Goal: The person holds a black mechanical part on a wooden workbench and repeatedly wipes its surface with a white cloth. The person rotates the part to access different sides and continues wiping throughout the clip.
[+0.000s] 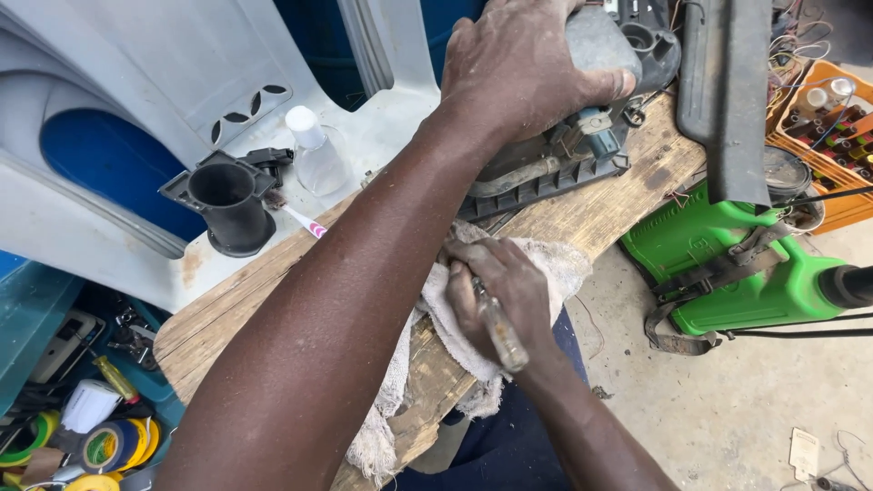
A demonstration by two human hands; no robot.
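My left hand (pixel 518 68) presses down on top of a grey and black plastic housing (pixel 555 168) that lies at the far end of a worn wooden board (pixel 627 195). My left forearm crosses the board from the lower left. My right hand (pixel 505 291) is closed around a screwdriver with a clear, dirty handle (pixel 503 336). Its tip points toward the housing and is hidden under my fingers. Under my right hand lies a white rag (pixel 564 268) that hangs over the board's near edge.
A black cup-shaped part (pixel 227 205), a clear bottle (pixel 318 159) and a toothbrush (pixel 305 223) sit on grey plastic at the left. To the right stand a long black panel (pixel 727 91), a green container (pixel 718 245) and an orange crate (pixel 846 205). Tape rolls (pixel 114 445) lie lower left.
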